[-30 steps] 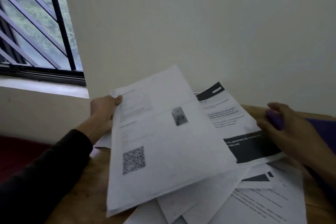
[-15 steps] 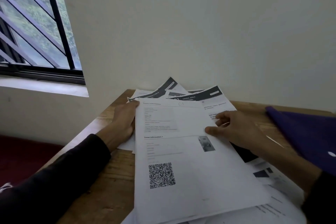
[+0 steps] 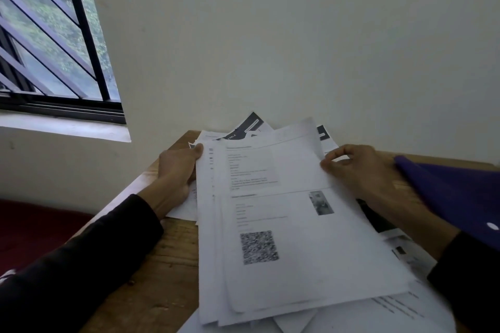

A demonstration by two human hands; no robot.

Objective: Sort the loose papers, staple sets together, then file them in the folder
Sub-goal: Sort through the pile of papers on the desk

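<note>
My left hand (image 3: 177,170) grips the left edge of a stack of papers (image 3: 284,224) lying on the wooden table (image 3: 162,273), over other loose sheets. My right hand (image 3: 357,170) pinches the top sheet's far right edge. The purple folder (image 3: 454,192) lies just right. To square this set well, I judge both hands should nudge edges flush before stapling

Dim, cool daylight is entering from the window (image 3: 51,35) at upper left. Wide-angle distortion is bending its bars. Printed text on the papers (image 3: 284,219) is smearing, illegible; sleeves are falling into deep shadow.
</note>
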